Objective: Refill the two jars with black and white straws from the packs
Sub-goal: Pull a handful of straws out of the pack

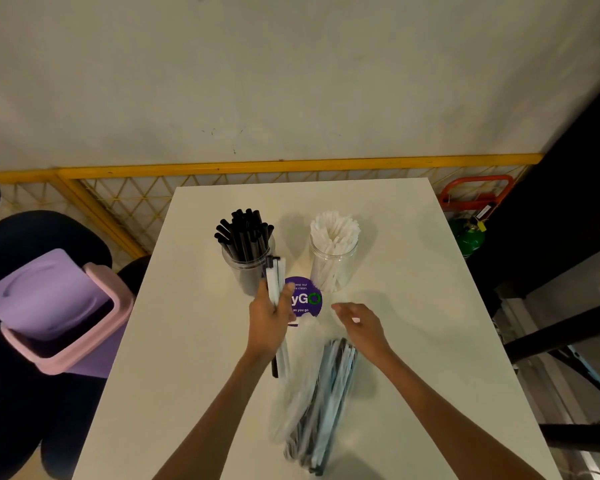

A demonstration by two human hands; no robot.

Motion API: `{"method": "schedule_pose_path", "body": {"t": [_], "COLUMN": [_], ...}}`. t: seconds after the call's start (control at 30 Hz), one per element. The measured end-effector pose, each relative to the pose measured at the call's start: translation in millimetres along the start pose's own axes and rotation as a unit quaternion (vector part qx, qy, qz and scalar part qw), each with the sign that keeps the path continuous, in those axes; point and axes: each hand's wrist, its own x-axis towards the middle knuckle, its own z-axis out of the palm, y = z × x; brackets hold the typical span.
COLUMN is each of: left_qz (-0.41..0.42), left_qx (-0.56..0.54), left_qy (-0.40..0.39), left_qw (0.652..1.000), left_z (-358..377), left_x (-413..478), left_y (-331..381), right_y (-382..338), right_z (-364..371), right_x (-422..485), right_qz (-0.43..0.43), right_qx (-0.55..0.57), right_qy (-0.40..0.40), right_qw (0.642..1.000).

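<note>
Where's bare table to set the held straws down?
Free: strip between table left edge and black-straw jar; band behind both jars; right of white-straw jar and right hand. Crowded: centre, with sticker, left hand holding straws, pack.

Black straws [245,233] fill one clear jar [248,271], white straws [333,230] the other; white bench [187,341], purple sticker [303,299], pink-rimmed lilac bin [59,310].

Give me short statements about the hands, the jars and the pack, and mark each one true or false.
1. The left hand holds a few straws. True.
2. The right hand grips the pack. False: it is open; nothing grips the pack.
3. The black-straw jar stands left of the white-straw jar. True.
4. The white-straw jar is empty. False: it holds white straws.
</note>
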Motion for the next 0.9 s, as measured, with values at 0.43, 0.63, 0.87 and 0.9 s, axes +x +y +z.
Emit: {"method": "schedule_pose_path", "body": {"t": [0.43,0.63,0.87,0.9], "left_qz": [-0.107,-0.144,-0.17,-0.165], "left_qx": [-0.213,-0.158,-0.143,-0.136], "left_qy": [-0.066,-0.153,-0.179,-0.179], "left_qw": [0.969,0.965,0.958,0.96], "left_z": [10,11,22,24], "left_x": [28,23,20,20], "left_y": [74,73,71,71], "right_y": [-113,-114,-98,-97], "right_z": [-3,-1,-1,-3], "right_x": [-44,-54,-57,-57], "right_qz": [0.006,0.058,0.078,0.076], "right_qx": [0.232,0.273,0.324,0.324], "right_qy": [-0.285,-0.268,-0.22,-0.208], "right_qw": [0.93,0.922,0.917,0.92]}}
